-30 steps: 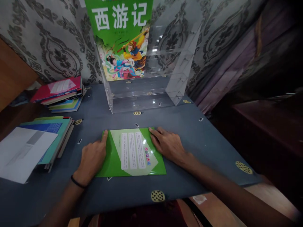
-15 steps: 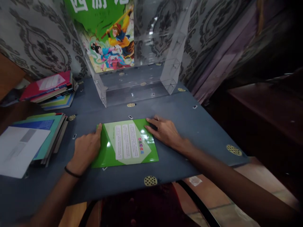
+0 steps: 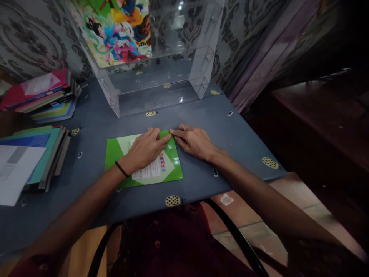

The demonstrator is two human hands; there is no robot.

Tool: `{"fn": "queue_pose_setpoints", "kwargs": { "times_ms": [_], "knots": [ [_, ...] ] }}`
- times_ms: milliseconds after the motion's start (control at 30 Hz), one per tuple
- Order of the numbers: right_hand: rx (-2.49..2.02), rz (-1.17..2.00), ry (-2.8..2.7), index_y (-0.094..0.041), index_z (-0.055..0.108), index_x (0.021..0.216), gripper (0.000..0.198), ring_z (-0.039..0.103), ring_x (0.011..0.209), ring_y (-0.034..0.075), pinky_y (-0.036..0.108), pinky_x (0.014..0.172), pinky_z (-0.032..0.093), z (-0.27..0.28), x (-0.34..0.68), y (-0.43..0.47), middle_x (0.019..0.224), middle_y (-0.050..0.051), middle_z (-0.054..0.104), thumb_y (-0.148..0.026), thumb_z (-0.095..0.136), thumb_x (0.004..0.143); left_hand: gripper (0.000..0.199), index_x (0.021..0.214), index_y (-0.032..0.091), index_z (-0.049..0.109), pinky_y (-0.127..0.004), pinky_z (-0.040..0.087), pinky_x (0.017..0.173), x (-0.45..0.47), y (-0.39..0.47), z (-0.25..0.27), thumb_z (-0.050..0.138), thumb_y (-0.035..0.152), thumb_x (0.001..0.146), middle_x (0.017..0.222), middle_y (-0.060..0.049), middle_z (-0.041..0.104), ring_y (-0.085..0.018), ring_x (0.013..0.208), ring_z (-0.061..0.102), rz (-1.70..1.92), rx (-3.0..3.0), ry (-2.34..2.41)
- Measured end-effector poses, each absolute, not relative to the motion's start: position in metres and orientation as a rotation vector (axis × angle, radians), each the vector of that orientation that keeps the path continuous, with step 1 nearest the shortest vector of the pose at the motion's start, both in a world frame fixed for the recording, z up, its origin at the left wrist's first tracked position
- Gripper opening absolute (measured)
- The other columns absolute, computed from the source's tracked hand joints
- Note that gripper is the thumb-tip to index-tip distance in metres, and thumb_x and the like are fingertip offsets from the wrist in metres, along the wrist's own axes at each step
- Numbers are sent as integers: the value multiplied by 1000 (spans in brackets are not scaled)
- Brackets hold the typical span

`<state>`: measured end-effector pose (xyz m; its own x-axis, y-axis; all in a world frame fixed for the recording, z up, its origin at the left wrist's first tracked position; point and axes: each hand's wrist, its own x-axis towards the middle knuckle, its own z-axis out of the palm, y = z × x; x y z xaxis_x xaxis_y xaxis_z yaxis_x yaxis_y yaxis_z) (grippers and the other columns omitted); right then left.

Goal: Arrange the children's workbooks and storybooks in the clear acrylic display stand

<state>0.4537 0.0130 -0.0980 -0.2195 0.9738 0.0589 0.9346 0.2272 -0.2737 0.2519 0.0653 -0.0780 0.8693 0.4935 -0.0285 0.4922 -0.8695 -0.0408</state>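
Note:
A thin green book [image 3: 175, 169] lies flat on the table, its back cover with white text panels facing up. My left hand [image 3: 145, 148], a dark band at its wrist, rests over the cover. Its index finger stretches to the far right corner while the other fingers bend loosely. At that same corner my right hand [image 3: 196, 142] has its thumb and index finger closed on the book's edge. Both index fingertips nearly meet there. Part of the printed text is hidden under my left hand.
A clear acrylic stand [image 3: 198, 82] holds a colourful picture book [image 3: 121, 42] behind the green one. Two stacks of books, a far stack [image 3: 43, 92] and a near stack [image 3: 37, 154], stand at the left. Another person's dark hand [image 3: 13, 122] is between them. The table's edge runs along the right.
My left hand has moved right, from the book's left edge across the cover to the far right corner. My right hand's fingers have drawn closer together there. The camera view has tilted down.

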Motion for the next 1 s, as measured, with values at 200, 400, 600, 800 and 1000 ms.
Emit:
{"fn": "queue_pose_setpoints", "kwargs": {
  "times_ms": [200,400,600,800,1000],
  "knots": [
    [-1857,218,-2284,-21,64,131,41,60,82,19,29,62,32,-99,451,12,107,9,66,-33,36,104,42,142,28,51,-33,44,80,234,23,-80,28,30,107,97,-6,53,-20,90,48,35,-3186,-526],
    [-1857,193,-2284,-22,63,133,41,60,81,19,29,63,34,-100,448,11,108,9,66,-35,38,104,41,144,28,48,-39,45,93,221,-7,-80,31,27,106,100,-7,53,-21,96,50,41,-3248,-457],
    [-1923,174,-2285,-22,57,139,44,61,89,22,30,65,40,-95,443,4,114,11,64,-37,41,102,41,142,31,49,-40,44,95,219,-8,-84,33,24,105,102,-6,54,-21,98,50,9,-3239,-497],
    [-1833,43,-2200,-12,51,142,47,57,111,33,46,88,50,-97,423,-21,124,20,60,-34,42,101,40,141,26,49,-38,46,82,218,-24,-91,38,20,103,103,-8,56,-25,100,51,-126,-3147,-597],
    [-1382,158,-2342,-21,35,152,49,40,141,32,56,109,42,-129,406,-39,152,17,43,-27,35,103,29,124,9,57,-38,48,90,204,-44,-88,40,17,102,111,-12,64,-24,107,56,-269,-3146,-698]
  ]
}}
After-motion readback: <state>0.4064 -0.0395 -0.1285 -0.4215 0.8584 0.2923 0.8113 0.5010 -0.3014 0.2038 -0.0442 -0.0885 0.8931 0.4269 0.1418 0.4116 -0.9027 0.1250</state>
